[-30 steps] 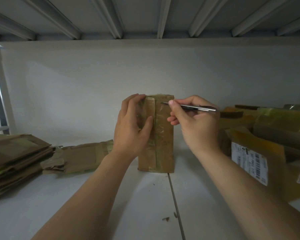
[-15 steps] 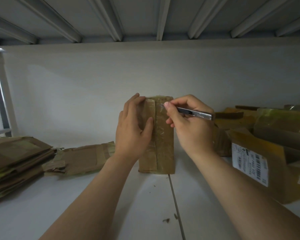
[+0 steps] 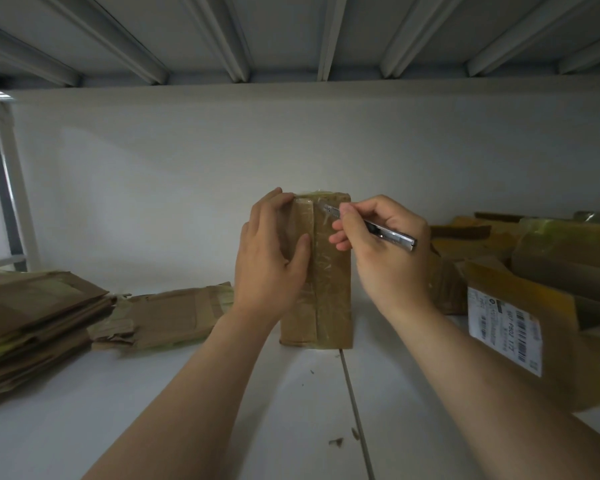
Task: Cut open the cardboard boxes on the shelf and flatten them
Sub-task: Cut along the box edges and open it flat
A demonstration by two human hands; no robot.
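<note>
Upright cardboard box [image 3: 329,271]: dull brown, glossy clear tape down front. Utility knife [image 3: 395,237]: silver. Shelf board [image 3: 222,410]: white. Flattened cardboard stack [image 3: 32,323]: brown, yellow-green tape edges. Right-side box [image 3: 555,317]: ochre; shipping label [image 3: 503,327] white, black barcodes.

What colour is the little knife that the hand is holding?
Silvery grey metal. The utility knife in the right hand shows best in the head view.

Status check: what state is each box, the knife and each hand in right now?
Upright box: standing on end, taped shut.
Knife: blade out, tip at the tape near the box's top.
Left hand: holds the upright box.
Right hand: grips the knife.
Left stack: flattened, piled.
Flat box: flattened, lying down.
Labelled box: not flattened.
</note>
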